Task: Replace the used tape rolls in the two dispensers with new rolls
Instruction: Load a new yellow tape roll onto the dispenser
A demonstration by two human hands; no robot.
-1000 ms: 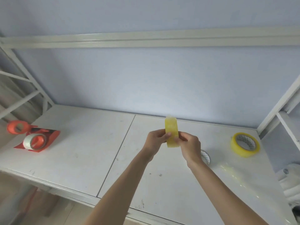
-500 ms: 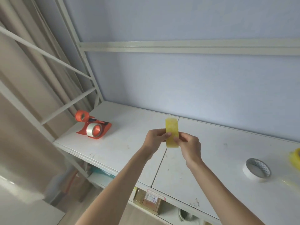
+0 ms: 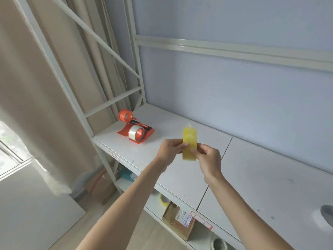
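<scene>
I hold a yellow tape roll (image 3: pixel 189 141) edge-on in front of me, above the white shelf (image 3: pixel 252 177). My left hand (image 3: pixel 170 148) pinches its left side and my right hand (image 3: pixel 209 157) pinches its right side. An orange tape dispenser (image 3: pixel 136 131) lies on the shelf's far left end, carrying a clear, nearly used roll (image 3: pixel 134 132); its orange handle ring (image 3: pixel 125 115) points away. A white roll (image 3: pixel 324 213) is partly visible at the right edge of the shelf.
White metal shelf posts and diagonal braces (image 3: pixel 100 103) rise at the left, with beige curtains behind. On the lower shelf sit a cardboard box (image 3: pixel 180 219), a small yellow roll (image 3: pixel 164 200) and another roll (image 3: pixel 219 244).
The view has swung left: the dispenser shifted toward the centre and the white and yellow rolls on the right slid out of view. My hands keep the same grip on the yellow roll.
</scene>
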